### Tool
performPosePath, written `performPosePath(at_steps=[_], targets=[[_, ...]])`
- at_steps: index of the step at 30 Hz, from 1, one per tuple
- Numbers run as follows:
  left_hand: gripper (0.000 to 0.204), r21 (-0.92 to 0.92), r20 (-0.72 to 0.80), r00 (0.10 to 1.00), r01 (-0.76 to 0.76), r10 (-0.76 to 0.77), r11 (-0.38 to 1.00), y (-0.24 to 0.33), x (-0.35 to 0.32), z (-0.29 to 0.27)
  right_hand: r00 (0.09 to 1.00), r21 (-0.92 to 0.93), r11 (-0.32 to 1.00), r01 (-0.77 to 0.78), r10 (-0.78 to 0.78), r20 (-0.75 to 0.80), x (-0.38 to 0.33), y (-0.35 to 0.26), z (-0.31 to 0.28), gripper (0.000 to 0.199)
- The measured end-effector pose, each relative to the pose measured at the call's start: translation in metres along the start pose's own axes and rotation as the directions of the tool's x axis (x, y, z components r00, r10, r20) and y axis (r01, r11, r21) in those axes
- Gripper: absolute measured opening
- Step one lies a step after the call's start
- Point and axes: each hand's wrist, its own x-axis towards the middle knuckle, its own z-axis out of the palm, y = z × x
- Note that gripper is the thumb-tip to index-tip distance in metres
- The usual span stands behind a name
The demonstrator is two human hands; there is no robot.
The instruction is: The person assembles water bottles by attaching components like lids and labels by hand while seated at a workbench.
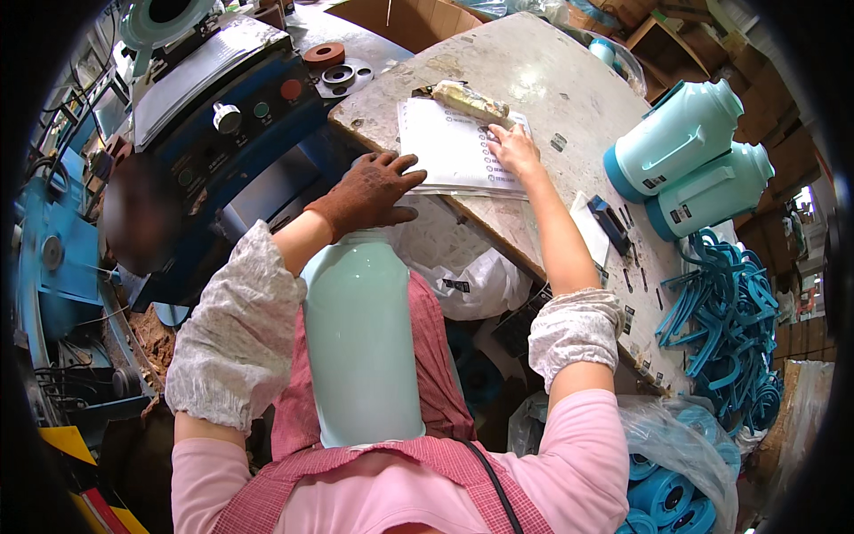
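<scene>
A pale mint bottle-shaped flask body [363, 343] rests in my lap, its neck pointing away from me. My left hand [369, 191], in a brown work glove, lies over the neck with its fingers stretched out and apart. On the table's near-left corner is a stack of white label sheets [445, 147] with small dark printed marks. My right hand [514, 149] is bare and touches the right side of the top sheet, fingers extended and slightly apart. Whether a label sticks to a fingertip is too small to tell. A wrapped, stained roll [470, 101] lies across the sheets' far edge.
Two mint jugs [676, 142] with teal bases lie on the right of the worn table [516, 53], beside a heap of teal plastic handles [725, 320]. A blue machine with knobs [227, 117] stands left. Teal round parts [663, 494] fill a clear bag lower right.
</scene>
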Motion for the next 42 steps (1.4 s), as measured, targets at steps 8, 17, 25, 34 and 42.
performPosePath(at_steps=[8,17,25,34,42], targets=[[0.05,-0.219,0.315,0.949,0.062,0.011,0.974,-0.001,0.02,-0.004,0.994,-0.047,0.998,0.034,-0.039,-0.106,0.009,-0.011,0.011,0.033],[0.054,-0.18,-0.177,0.977,0.088,-0.121,0.98,0.007,-0.123,-0.065,0.998,-0.148,0.987,0.062,-0.066,-0.019,0.016,-0.021,0.015,0.036],[0.103,-0.399,-0.124,0.984,0.066,-0.125,0.914,0.046,-0.233,-0.038,0.852,0.459,0.717,0.524,-0.446,-0.275,-0.164,-0.117,-0.057,0.052],[0.108,-0.373,-0.271,0.957,-0.003,-0.106,0.928,0.048,-0.241,-0.019,0.915,0.708,0.591,0.387,-0.338,-0.219,-0.338,-0.194,-0.068,0.048],[0.094,-0.297,-0.272,0.961,-0.036,-0.048,0.954,0.048,-0.24,-0.029,0.937,0.526,0.775,0.35,-0.286,-0.201,-0.347,-0.211,-0.066,0.052]])
